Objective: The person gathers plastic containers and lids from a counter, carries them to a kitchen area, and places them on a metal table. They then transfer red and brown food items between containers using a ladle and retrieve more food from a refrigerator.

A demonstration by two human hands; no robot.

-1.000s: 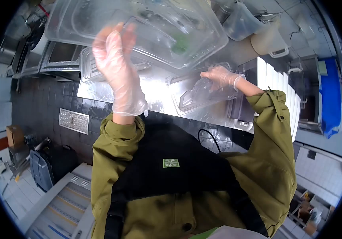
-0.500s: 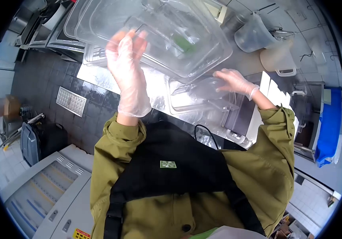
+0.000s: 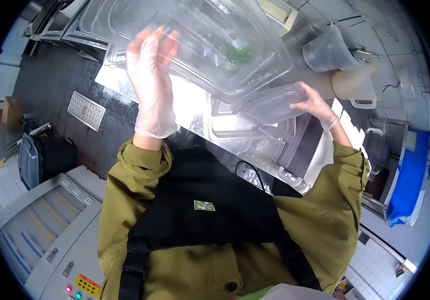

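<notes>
My left hand, in a clear glove, has its fingers closed on the near edge of a large clear plastic lid. The lid is raised and tilted; a green patch shows through it. On the right, my gloved right hand grips one end of a smaller clear plastic container, lifted above the counter. Beneath that container, another clear plastic tray lies on the steel counter. What lies under the large lid is partly blurred by the plastic.
A dark flat device and white panels stand right of the tray. Farther back are a translucent jug holding utensils and a second jug. A sink and blue cloth are at right.
My right hand has come up from the tray with the small container in its grip. My left hand still holds the lid, slightly farther left and higher in view.
</notes>
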